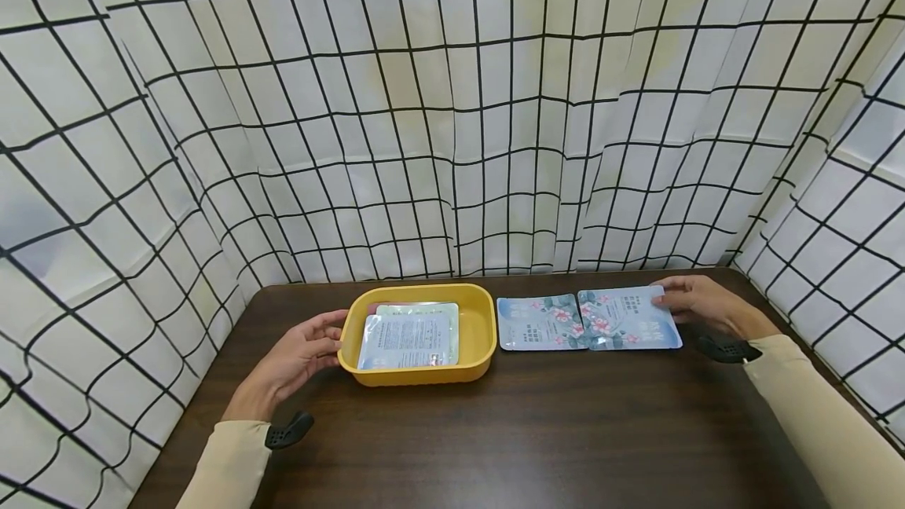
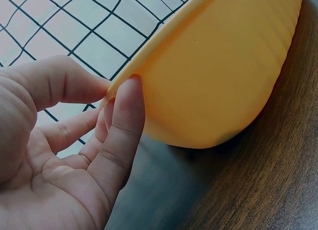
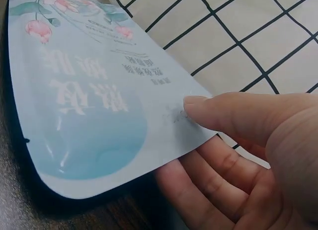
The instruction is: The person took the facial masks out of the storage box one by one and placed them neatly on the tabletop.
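My left hand (image 1: 300,356) pinches the left rim of a yellow plastic basin (image 1: 424,375) between thumb and fingers; the left wrist view shows the basin wall (image 2: 213,76) close up. Inside the basin lie several flat packets (image 1: 406,340), the top one printed with small text. At the right, my right hand (image 1: 707,305) holds the outer end of a light-blue floral face mask packet (image 1: 629,320). In the right wrist view the thumb lies on top of this packet (image 3: 94,115) and fingers are beneath it, with that end raised off the table.
A second blue floral packet (image 1: 540,324) lies between the basin and the held packet, touching or nearly touching the latter. Everything stands on a dark wooden table (image 1: 509,430). White curtains with a black grid (image 1: 495,140) close off the back and both sides.
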Available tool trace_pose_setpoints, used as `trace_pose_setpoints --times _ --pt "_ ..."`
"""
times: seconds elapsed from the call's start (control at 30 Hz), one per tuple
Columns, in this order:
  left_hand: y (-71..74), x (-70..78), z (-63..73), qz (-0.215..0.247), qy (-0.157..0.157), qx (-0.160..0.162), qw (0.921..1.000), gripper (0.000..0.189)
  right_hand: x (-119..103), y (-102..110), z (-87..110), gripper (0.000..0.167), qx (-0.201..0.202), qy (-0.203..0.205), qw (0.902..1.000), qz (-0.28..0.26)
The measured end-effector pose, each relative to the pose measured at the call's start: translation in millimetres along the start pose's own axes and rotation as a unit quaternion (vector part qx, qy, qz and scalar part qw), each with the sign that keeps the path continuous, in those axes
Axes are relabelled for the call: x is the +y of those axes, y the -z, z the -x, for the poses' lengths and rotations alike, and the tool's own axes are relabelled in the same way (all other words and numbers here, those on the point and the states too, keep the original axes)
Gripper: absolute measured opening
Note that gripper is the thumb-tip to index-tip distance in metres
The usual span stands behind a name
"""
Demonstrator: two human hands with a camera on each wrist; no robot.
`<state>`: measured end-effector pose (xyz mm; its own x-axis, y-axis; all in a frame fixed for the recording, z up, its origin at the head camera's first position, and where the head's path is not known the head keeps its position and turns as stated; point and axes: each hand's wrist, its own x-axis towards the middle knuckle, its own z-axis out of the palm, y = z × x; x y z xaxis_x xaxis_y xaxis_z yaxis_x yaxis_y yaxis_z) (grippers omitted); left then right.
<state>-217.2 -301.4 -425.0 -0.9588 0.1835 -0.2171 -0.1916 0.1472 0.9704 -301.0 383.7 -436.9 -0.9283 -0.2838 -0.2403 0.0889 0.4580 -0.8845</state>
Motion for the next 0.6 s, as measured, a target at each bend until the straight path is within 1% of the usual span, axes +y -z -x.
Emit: trace_pose_setpoints --times 0.2,0.33,0.43,0.6 --pt "0.3 -0.5 0.2 -0.001 0.0 0.001 1.0 0.065 -0.4 -0.5 -2.0 0.061 0.002 0.003 0.9999 0.017" --pt "0.2 -0.8 0.1 0.001 -0.002 0.0 1.0 0.065 -0.4 -1.1 -4.5 0.059 0.013 -0.003 0.9995 0.03" --pt "0.4 -1.4 -0.2 0.002 -0.003 -0.001 1.0 0.065 -0.5 -2.2 -5.4 0.057 0.017 -0.005 0.9994 0.028" --pt "0.8 -2.8 -0.8 0.006 -0.007 -0.005 0.9999 0.065 -0.4 -3.7 -5.8 0.059 0.013 -0.003 0.9994 0.031"
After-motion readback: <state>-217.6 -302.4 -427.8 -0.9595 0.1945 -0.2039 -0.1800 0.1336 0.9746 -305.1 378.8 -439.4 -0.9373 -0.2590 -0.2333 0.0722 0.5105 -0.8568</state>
